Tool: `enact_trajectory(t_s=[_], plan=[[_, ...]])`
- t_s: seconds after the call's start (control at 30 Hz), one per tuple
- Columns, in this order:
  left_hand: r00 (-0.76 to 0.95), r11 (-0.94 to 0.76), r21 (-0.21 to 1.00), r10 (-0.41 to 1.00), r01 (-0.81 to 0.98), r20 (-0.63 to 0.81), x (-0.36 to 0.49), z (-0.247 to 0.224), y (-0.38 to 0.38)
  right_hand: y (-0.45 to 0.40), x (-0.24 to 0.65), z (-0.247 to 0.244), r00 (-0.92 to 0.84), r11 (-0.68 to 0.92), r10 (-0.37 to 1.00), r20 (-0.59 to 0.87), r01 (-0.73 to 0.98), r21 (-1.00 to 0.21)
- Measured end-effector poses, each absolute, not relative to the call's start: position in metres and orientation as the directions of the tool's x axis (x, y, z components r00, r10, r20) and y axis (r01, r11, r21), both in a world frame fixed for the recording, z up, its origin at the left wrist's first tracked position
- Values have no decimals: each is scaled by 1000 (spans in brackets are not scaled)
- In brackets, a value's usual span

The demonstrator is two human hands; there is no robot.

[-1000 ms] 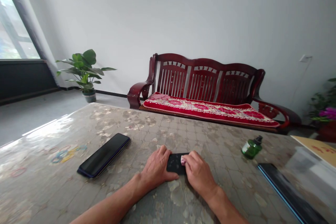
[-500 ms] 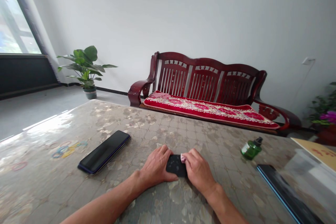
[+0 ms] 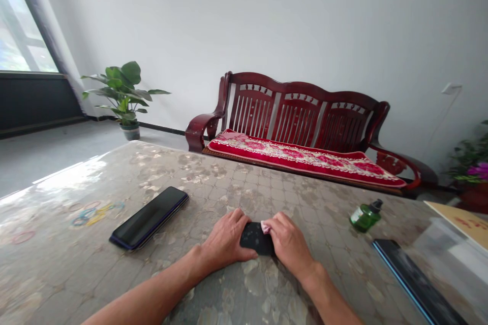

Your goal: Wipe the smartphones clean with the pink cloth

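Note:
A flat black slab (image 3: 254, 239), with pale specks on its face, lies on the table between my hands; its ends are covered, so I cannot tell its kind. My left hand (image 3: 229, 236) is closed on its left end, thumb along the near edge and fingers at the far edge. In my right hand (image 3: 288, 244) a small wad of pinkish-white cloth (image 3: 265, 227) is pinched, pressed to the right part of the slab. The right fingers hide most of the cloth and the slab's right end.
A phone (image 3: 150, 219) and several rubber bands (image 3: 95, 214) lie to the left. Rightward are a green pump bottle (image 3: 365, 216), a second phone (image 3: 415, 279) and a clear plastic box (image 3: 450, 249). A red wooden bench (image 3: 297, 111) stands beyond the table (image 3: 236, 183).
The right hand with the cloth has shifted slightly up and to the right over the slab. The left hand keeps its hold. The whole view has tilted a little.

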State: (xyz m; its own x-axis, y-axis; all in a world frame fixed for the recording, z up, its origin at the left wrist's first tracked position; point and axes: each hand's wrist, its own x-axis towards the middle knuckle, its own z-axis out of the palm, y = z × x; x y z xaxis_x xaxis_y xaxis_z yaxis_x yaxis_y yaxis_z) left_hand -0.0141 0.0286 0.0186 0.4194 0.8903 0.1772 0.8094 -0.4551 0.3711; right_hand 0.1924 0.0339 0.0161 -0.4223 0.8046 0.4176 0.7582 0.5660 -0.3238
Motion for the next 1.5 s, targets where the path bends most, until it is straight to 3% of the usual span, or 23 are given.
enact_trajectory(t_s=[0.13,0.47,0.7,0.87,1.13,1.3,1.5], plan=[[411,-457,396,889,797,200,-16,16,30,40,224,18,-396,531,820,414,797,-289],[413,-458,404,889,792,199,-17,10,38,54,217,30,-606,702,708,363,660,-268],[445,-457,367,887,810,121,-20,21,48,56,238,36,-690,760,649,321,601,-248],[457,-477,348,878,807,145,-19,17,58,44,271,38,-684,734,679,267,623,-271],[417,-456,321,890,830,186,-18,13,56,72,211,31,-688,759,651,320,598,-258],[395,-439,314,897,842,197,-18,13,56,64,225,37,-725,785,619,301,568,-247],[406,-447,293,894,845,192,-16,13,57,45,253,35,-710,763,643,287,563,-318]])
